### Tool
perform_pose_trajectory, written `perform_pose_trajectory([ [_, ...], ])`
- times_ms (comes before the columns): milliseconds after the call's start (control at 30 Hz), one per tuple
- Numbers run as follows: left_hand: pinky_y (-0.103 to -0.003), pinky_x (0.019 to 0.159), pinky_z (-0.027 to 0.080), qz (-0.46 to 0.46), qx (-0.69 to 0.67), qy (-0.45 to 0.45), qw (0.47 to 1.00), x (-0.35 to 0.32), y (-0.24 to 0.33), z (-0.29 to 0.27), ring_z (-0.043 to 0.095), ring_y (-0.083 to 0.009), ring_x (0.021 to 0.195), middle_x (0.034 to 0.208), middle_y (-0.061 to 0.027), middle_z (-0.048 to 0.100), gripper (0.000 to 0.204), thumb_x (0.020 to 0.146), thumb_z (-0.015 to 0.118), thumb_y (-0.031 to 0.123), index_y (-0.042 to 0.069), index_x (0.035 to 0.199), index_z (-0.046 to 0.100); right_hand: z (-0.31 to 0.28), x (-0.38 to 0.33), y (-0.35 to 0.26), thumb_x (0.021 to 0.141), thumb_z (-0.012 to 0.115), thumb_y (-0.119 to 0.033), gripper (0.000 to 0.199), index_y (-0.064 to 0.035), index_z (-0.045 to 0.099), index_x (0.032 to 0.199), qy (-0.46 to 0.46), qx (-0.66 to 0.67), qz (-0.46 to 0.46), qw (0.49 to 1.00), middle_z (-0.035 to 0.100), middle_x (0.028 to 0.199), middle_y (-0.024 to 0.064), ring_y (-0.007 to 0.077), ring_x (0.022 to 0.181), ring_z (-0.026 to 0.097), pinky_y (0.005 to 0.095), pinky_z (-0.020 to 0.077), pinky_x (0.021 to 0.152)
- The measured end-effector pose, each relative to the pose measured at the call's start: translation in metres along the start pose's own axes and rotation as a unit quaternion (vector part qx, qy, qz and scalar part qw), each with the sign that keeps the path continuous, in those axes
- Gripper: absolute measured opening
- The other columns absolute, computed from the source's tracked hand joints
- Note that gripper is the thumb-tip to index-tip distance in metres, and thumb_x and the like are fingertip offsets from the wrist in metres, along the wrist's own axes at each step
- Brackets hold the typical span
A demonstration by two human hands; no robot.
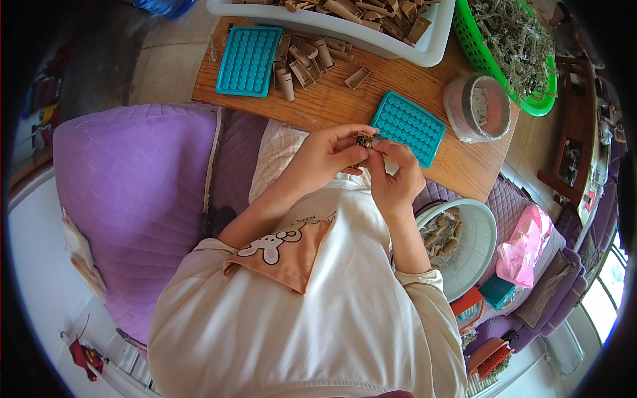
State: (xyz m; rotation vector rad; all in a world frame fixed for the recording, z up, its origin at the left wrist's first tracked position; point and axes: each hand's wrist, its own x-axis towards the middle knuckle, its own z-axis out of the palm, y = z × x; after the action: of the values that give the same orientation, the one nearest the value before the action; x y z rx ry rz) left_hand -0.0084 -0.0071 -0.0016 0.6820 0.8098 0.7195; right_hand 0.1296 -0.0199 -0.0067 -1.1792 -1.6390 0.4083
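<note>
Both hands meet in front of my chest, at the near edge of the wooden table (318, 109). Pinched in the fingers of my left hand (332, 156) is a small brown piece with dark and shiny bits (363, 140); its exact kind is too small to make out. My right hand (400, 179) has thumb and forefinger closed on the same piece from the other side. Just beyond the right fingers lies a teal tray with rows of round cups (409, 129). A matching teal tray (249, 61) rests farther left on the table.
Brown plastic shells (308, 60) are heaped beside the left tray. A white bin (424, 53) of similar shells stands behind. A clear tub (474, 113) and a green basket (471, 43) sit at the right. By my right arm is a pale basin (488, 225); a purple seat (139, 205) is left.
</note>
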Motion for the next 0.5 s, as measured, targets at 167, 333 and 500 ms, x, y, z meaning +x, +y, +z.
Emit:
perform_pose_trajectory([
  [167, -0.019, 0.066, 0.048, -0.021, 0.056, 0.011, 0.998, 0.001, -0.002, 0.001, 0.054, -0.0067, 0.076, 0.088, -0.0025, 0.056, 0.030, 0.083, 0.048, 0.008, 0.003, 0.112, 0.045, -0.010, 0.002, 0.002, 0.066, 0.062, 0.004, 0.018, -0.0029, 0.051, 0.079, -0.102, -0.069, 0.022, 0.992, 0.058, 0.071, 0.0067, 0.0189, 0.063, 0.057, 0.0267, 0.0468, 0.056],
  [333, -0.020, 0.064, 0.048, -0.036, 0.014, -0.022, 0.999, 0.010, -0.007, -0.008, 0.055, -0.0073, 0.075, 0.087, -0.0029, 0.056, 0.026, 0.084, 0.046, 0.014, 0.003, 0.108, 0.048, -0.011, 0.002, 0.010, 0.066, 0.061, 0.003, 0.019, -0.0037, 0.054, 0.083, -0.103, -0.015, 0.056, 0.993, 0.057, 0.072, 0.0078, 0.0216, 0.060, 0.055, 0.0276, 0.0456, 0.053],
  [500, -0.021, 0.058, 0.048, -0.038, 0.016, 0.039, 0.998, 0.010, -0.001, -0.017, 0.058, -0.0110, 0.070, 0.088, -0.0065, 0.057, 0.024, 0.084, 0.044, 0.016, 0.003, 0.103, 0.050, -0.008, 0.003, 0.032, 0.067, 0.060, 0.001, 0.022, -0.0045, 0.055, 0.088, -0.063, -0.077, 0.147, 0.984, 0.057, 0.075, 0.0094, 0.0242, 0.065, 0.054, 0.0292, 0.0447, 0.054],
])
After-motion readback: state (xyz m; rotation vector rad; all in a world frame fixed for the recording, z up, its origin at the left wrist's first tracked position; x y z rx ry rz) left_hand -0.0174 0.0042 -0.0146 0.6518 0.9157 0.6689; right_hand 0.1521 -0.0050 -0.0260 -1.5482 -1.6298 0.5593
